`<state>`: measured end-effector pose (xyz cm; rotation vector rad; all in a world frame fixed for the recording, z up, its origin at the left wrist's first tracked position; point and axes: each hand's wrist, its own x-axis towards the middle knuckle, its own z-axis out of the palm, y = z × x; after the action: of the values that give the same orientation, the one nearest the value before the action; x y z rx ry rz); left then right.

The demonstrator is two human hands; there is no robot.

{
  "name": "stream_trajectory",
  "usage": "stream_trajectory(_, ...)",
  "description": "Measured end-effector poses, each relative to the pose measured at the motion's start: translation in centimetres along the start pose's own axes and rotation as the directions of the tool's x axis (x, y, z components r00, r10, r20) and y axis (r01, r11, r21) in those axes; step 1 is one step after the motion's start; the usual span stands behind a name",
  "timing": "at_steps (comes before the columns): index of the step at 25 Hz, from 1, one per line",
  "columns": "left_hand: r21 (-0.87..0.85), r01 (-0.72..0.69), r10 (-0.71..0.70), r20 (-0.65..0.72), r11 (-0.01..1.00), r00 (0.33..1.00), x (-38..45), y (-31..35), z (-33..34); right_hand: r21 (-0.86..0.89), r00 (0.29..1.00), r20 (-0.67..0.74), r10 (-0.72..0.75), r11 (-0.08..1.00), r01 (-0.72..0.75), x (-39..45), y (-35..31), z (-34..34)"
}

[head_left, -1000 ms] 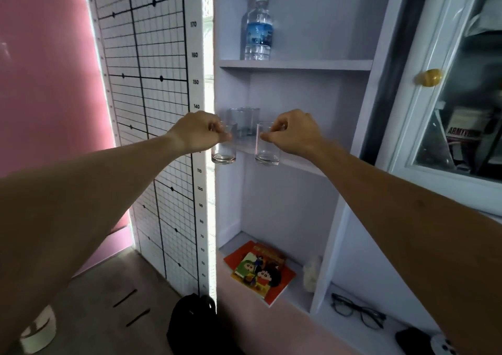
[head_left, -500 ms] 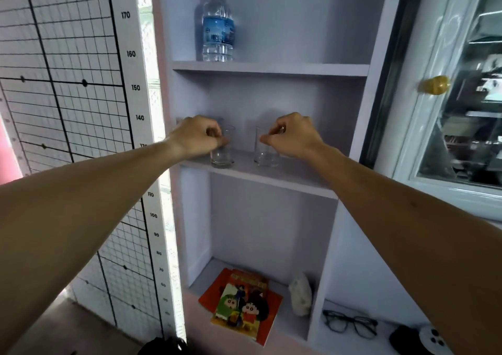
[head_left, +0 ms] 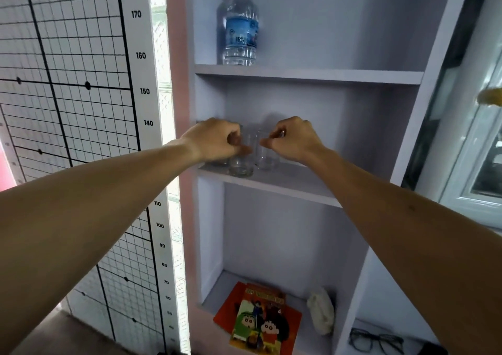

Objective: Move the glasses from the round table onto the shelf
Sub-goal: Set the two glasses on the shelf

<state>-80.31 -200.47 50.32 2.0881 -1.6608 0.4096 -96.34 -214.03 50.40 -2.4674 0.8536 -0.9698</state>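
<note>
Middle shelf (head_left: 293, 184) already has both glasses sitting on it, left hand (head_left: 214, 140) pinching one glass (head_left: 241, 161) and right hand (head_left: 293, 140) pinching the other glass (head_left: 267, 157), so basically just letting go is left.

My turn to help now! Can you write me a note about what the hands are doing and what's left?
Left hand: pinching the rim of the left glass.
Right hand: pinching the rim of the right glass.
Both glasses appear to sit on the middle shelf, side by side near its front left.
Done: glasses brought to the shelf.
Left: release each grip, draw the hands out.
</note>
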Motion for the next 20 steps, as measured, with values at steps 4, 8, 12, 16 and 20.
stream_trajectory(4, 0.082, -0.002, 0.002, -0.003, 0.997, 1.0, 0.1, -0.6, -0.2, 0.008, 0.999, 0.032, -0.025, 1.0, 0.025, 1.3, -0.2, 0.8)
stream_trajectory(8, 0.095, 0.009, -0.007, -0.02, 0.995, 1.0, 0.2, -1.2, -0.1, 0.027, 0.998, 0.053, -0.031, 0.999, 0.03, 2.1, -0.1, 2.0)
stream_trajectory(12, 0.099, 0.013, -0.009, -0.037, 0.995, 0.999, 0.2, -1.5, -0.3, 0.059, 0.998, 0.043, -0.052, 0.997, 0.049, 2.6, 0.4, 3.2)
stream_trajectory(16, 0.113, 0.027, -0.021, -0.054, 0.993, 0.998, 0.2, -1.8, 0.0, 0.049, 0.996, -0.004, -0.088, 0.995, 0.088, 3.4, 0.7, 3.6)
stream_trajectory(20, 0.098, 0.021, -0.016, -0.057, 0.995, 0.998, 0.1, -2.0, 0.2, 0.055, 0.998, -0.053, -0.035, 0.998, 0.038, 4.2, 1.0, 3.9)
